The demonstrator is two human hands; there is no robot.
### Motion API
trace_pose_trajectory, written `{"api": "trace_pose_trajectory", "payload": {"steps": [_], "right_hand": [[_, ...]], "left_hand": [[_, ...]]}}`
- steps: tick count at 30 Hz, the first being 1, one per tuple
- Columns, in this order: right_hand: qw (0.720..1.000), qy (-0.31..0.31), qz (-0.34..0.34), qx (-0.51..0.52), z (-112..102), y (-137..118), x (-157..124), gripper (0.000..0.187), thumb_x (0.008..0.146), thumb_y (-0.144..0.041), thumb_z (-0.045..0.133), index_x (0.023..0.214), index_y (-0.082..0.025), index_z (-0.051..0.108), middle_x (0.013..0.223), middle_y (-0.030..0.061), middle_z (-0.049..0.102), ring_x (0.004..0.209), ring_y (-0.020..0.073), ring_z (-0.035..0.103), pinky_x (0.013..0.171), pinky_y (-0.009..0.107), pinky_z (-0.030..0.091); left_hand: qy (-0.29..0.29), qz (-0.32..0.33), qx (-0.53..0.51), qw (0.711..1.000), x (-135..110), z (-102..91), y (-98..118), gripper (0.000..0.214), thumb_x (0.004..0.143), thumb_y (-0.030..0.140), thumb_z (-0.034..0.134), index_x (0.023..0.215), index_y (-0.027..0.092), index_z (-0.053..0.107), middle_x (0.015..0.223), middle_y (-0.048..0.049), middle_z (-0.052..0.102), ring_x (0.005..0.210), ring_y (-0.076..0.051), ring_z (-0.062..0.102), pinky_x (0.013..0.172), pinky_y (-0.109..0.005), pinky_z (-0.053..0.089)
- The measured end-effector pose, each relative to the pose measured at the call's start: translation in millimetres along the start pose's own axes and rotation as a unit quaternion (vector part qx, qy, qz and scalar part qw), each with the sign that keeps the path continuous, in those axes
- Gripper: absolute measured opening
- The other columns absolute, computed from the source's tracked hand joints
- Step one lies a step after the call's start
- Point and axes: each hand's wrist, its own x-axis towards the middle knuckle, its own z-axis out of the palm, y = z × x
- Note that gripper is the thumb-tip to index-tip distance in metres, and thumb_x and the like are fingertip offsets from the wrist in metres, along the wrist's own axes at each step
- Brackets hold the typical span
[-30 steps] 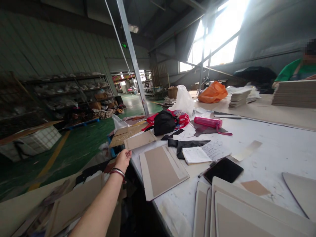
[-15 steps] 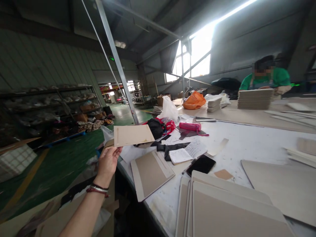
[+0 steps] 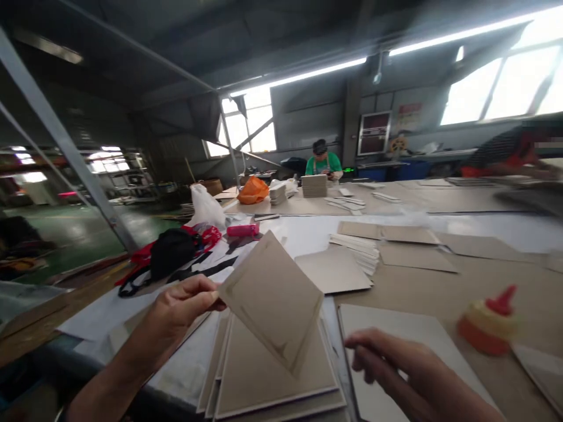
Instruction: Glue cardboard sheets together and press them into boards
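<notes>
Pinched by one corner in my left hand (image 3: pixel 176 319) is a beige cardboard sheet (image 3: pixel 272 293) with darker smears along two edges. It is tilted into a diamond above a stack of grey-beige boards (image 3: pixel 272 375). My right hand (image 3: pixel 396 369) hovers over a pale board (image 3: pixel 409 328) to the right of the stack, fingers apart and nothing in them. Farther right stands a squeeze bottle (image 3: pixel 490 322) with a red nozzle and orange contents, a little blurred.
Behind the stack lie more boards (image 3: pixel 332 269) and a fanned pile of strips (image 3: pixel 356 252). A black bag (image 3: pixel 173 255), a pink pouch (image 3: pixel 243 230) and an orange bag (image 3: pixel 254 190) are at the left. A co-worker in green (image 3: pixel 325 161) sits at the far table; another person (image 3: pixel 505 152) is at the right.
The view has swung right. The cardboard sheet in my left hand has come over the board stack and turned corner-down. My right hand and the squeeze bottle have come into sight.
</notes>
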Motion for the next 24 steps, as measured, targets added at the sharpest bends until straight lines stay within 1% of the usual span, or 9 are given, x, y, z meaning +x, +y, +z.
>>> {"api": "trace_pose_trajectory", "payload": {"steps": [3,6,8,12,14,18,20,22,24], "right_hand": [[0.999,0.011,-0.001,0.032,-22,-13,10,0.025,0.090,-0.033,0.038,0.093,-0.019,0.060,0.073,0.0017,0.061,0.061,0.0111,0.056,0.055,0.020,0.045],[0.996,0.036,0.032,0.074,-40,-18,13,0.022,0.088,-0.032,0.042,0.086,-0.017,0.058,0.071,0.0011,0.060,0.057,0.0087,0.053,0.046,0.017,0.040],[0.990,0.048,0.072,0.108,-51,-22,12,0.022,0.087,-0.031,0.044,0.080,-0.015,0.057,0.067,0.0003,0.058,0.051,0.0069,0.050,0.040,0.015,0.035],[0.967,0.044,0.183,0.171,-69,-28,4,0.031,0.088,-0.036,0.042,0.069,-0.014,0.054,0.052,-0.0024,0.053,0.037,0.0038,0.041,0.033,0.014,0.026],[0.953,0.042,0.226,0.198,-74,-28,-1,0.036,0.088,-0.038,0.042,0.064,-0.014,0.053,0.046,-0.0040,0.048,0.034,0.0029,0.037,0.032,0.013,0.024],[0.929,0.064,0.278,0.237,-82,-21,-11,0.035,0.087,-0.034,0.046,0.059,-0.014,0.051,0.041,-0.0061,0.041,0.033,0.0019,0.031,0.031,0.013,0.018],[0.921,0.059,0.301,0.241,-84,-16,-15,0.033,0.086,-0.033,0.048,0.059,-0.014,0.050,0.041,-0.0062,0.040,0.033,0.0021,0.030,0.031,0.014,0.016],[0.914,0.048,0.314,0.250,-85,-11,-18,0.031,0.084,-0.034,0.049,0.060,-0.014,0.049,0.041,-0.0066,0.039,0.033,0.0023,0.028,0.032,0.014,0.015],[0.908,0.046,0.324,0.260,-85,-7,-19,0.027,0.081,-0.033,0.051,0.061,-0.015,0.049,0.041,-0.0073,0.037,0.033,0.0025,0.027,0.032,0.014,0.014]], "left_hand": [[-0.071,0.015,0.063,0.995,0,38.9,15,0.016,0.066,0.033,0.063,0.067,0.017,0.063,0.074,-0.0018,0.063,0.072,-0.015,0.056,0.066,-0.022,0.045],[-0.126,0.032,0.144,0.981,-4,74.4,25,0.017,0.070,0.034,0.057,0.068,0.018,0.061,0.077,-0.0019,0.062,0.069,-0.016,0.056,0.058,-0.023,0.044],[-0.161,0.093,0.216,0.959,-11,97.7,32,0.016,0.074,0.032,0.052,0.069,0.018,0.060,0.075,-0.0013,0.061,0.065,-0.015,0.056,0.055,-0.022,0.042],[-0.197,0.293,0.357,0.865,-31,139.6,45,0.019,0.078,0.019,0.042,0.066,0.018,0.056,0.068,-0.0003,0.057,0.063,-0.012,0.053,0.056,-0.021,0.040],[-0.208,0.361,0.389,0.822,-40,155.6,49,0.020,0.079,0.015,0.039,0.067,0.018,0.055,0.068,-0.0007,0.055,0.063,-0.012,0.052,0.056,-0.021,0.040],[-0.242,0.443,0.416,0.756,-46,177.1,53,0.019,0.078,0.009,0.039,0.067,0.016,0.052,0.070,-0.0027,0.055,0.064,-0.014,0.051,0.057,-0.023,0.042],[-0.248,0.472,0.443,0.721,-47,184.7,52,0.017,0.077,0.006,0.040,0.068,0.015,0.052,0.070,-0.0037,0.055,0.064,-0.015,0.051,0.057,-0.025,0.043],[-0.238,0.508,0.477,0.677,-48,192.3,49,0.017,0.075,0.004,0.042,0.069,0.015,0.052,0.069,-0.0044,0.055,0.063,-0.016,0.051,0.056,-0.026,0.043],[-0.205,0.552,0.500,0.635,-51,200.7,45,0.018,0.074,0.002,0.042,0.067,0.015,0.052,0.065,-0.0043,0.055,0.059,-0.017,0.050,0.053,-0.027,0.043]]}}
